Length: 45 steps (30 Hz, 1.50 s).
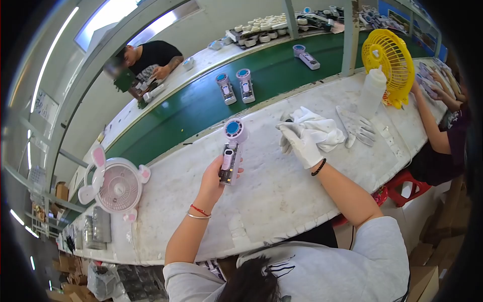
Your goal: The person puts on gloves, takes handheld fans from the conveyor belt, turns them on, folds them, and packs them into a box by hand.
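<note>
My left hand [214, 176] is closed around the handle of a small lilac handheld fan [233, 130] with a blue round centre. The fan is held upright over the table, and its handle is uncovered, showing dark inner parts. My right hand [302, 146] wears a white glove and a dark bead bracelet. Its fingers are curled together beside a crumpled white cloth [322, 128]; a small dark bit shows at the fingertips, but what they hold is hidden. Right of the cloth lies a white work glove [356, 126].
Two handheld fans [245, 86] and another single fan [307, 58] lie on the green conveyor belt [271, 78]. A white bottle [373, 90] and yellow fan [390, 63] stand right; a rabbit-eared fan [118, 186] stands left. Co-workers sit across and at right.
</note>
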Motion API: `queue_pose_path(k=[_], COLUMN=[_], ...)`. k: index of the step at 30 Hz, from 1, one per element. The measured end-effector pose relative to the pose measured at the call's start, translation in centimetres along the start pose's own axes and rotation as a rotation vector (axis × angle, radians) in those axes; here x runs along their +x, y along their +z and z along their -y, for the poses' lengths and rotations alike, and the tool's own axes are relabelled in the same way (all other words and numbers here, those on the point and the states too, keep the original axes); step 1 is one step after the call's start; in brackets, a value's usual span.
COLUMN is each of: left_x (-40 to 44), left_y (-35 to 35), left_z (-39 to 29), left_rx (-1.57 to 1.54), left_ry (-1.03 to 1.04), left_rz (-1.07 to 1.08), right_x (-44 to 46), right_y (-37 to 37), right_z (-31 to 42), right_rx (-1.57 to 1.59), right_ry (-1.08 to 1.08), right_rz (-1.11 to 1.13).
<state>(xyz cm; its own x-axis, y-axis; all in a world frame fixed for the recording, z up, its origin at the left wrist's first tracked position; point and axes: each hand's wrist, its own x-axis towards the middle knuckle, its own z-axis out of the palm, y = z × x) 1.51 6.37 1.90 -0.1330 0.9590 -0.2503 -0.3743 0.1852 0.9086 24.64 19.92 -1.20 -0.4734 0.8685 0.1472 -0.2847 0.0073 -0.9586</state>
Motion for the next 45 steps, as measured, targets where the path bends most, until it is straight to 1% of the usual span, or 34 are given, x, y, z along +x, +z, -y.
queue_pose_path(k=[1, 2, 5, 7, 8, 9, 10, 12, 13, 14, 17, 20, 23, 26, 29, 30, 31, 33, 35, 37, 40, 43, 44, 45], left_x=[-0.4, -0.8, -1.8, -1.8, -1.7, -0.8, 0.0, -1.6, -1.7, -1.7, -1.4, 0.1, 5.3, 14.6, 22.2, 23.9, 25.5, 26.2, 28.7, 29.8, 28.8, 26.9, 26.2, 25.3], left_y=[-0.7, -1.3, -3.6, -6.6, -8.7, -12.9, -16.3, -15.5, -17.3, -19.1, -21.4, -16.1, -11.2, -9.2, -5.3, -3.6, -2.2, 1.3, -0.1, -2.1, -4.5, -4.5, -4.5, -4.7], left_z=[0.0, 0.0, -0.3, -0.1, -0.4, 0.6, 1.3, -1.1, -1.2, -1.3, -1.4, -4.0, -5.5, -3.6, -2.3, -2.6, -2.2, -2.5, -2.2, -3.5, -4.9, -5.3, -5.2, -5.1], left_rx=[-0.052, 0.014, 0.19, 0.276, 0.424, 0.8, 1.167, 1.254, 1.316, 1.375, 1.39, 1.574, 1.483, 1.475, 1.492, 1.386, 1.375, 1.606, 1.72, 1.597, 1.435, 1.504, 1.48, 1.473], left_ry=[0.003, 0.033, 0.123, 0.189, 0.206, 0.416, 0.636, 0.54, 0.496, 0.455, 0.455, 0.846, 0.88, 0.934, 0.688, 0.585, 0.508, 0.298, 0.266, 0.109, 0.084, 0.048, 0.083, 0.094], left_rz=[-0.005, -0.044, -0.173, -0.26, -0.321, -0.478, -0.628, -0.748, -0.737, -0.73, -0.831, -0.937, -0.681, -0.583, -0.533, -0.469, -0.521, -0.684, -0.827, -0.848, -0.753, -0.711, -0.702, -0.642], right_x=[-0.1, -0.3, -0.7, -0.5, -0.6, -0.7, -0.9, -1.1, -1.2, -1.5, -1.9, -2.1, -1.9, -1.6, -1.7, -1.6, -1.4, -1.1, -1.0, -0.9, -0.8, -0.3, -0.3, -0.4], right_y=[0.2, 0.3, 0.8, 0.4, 0.3, 0.1, 0.2, 0.2, 0.3, 0.4, 0.9, 1.1, 1.3, 0.7, 0.3, 0.2, 0.2, 0.1, 0.1, 0.0, 0.0, -0.4, -0.3, -0.1], right_z=[0.2, 0.4, 0.7, 0.2, 0.4, 0.6, 0.8, 0.4, 0.2, 1.0, 1.5, 1.9, 1.5, 1.3, 1.9, 2.1, 2.0, 1.4, 0.9, 0.8, 0.6, 0.2, 0.1, -0.1], right_rx=[-0.002, 0.001, -0.024, -0.181, -0.233, -0.288, -0.27, -0.326, -0.356, -0.461, -0.513, -0.554, -0.595, -0.67, -0.677, -0.668, -0.661, -0.64, -0.625, -0.635, -0.69, -0.736, -0.735, -0.732], right_ry=[0.007, 0.02, -0.078, -0.194, -0.23, -0.264, -0.277, -0.287, -0.295, -0.253, -0.316, -0.348, -0.366, -0.365, -0.341, -0.34, -0.337, -0.337, -0.358, -0.368, -0.359, -0.348, -0.345, -0.337], right_rz=[0.016, 0.026, 0.065, 0.067, 0.05, 0.028, 0.018, 0.027, 0.036, 0.052, 0.144, 0.19, 0.241, 0.254, 0.199, 0.174, 0.138, 0.07, 0.078, 0.087, 0.109, 0.132, 0.129, 0.13])
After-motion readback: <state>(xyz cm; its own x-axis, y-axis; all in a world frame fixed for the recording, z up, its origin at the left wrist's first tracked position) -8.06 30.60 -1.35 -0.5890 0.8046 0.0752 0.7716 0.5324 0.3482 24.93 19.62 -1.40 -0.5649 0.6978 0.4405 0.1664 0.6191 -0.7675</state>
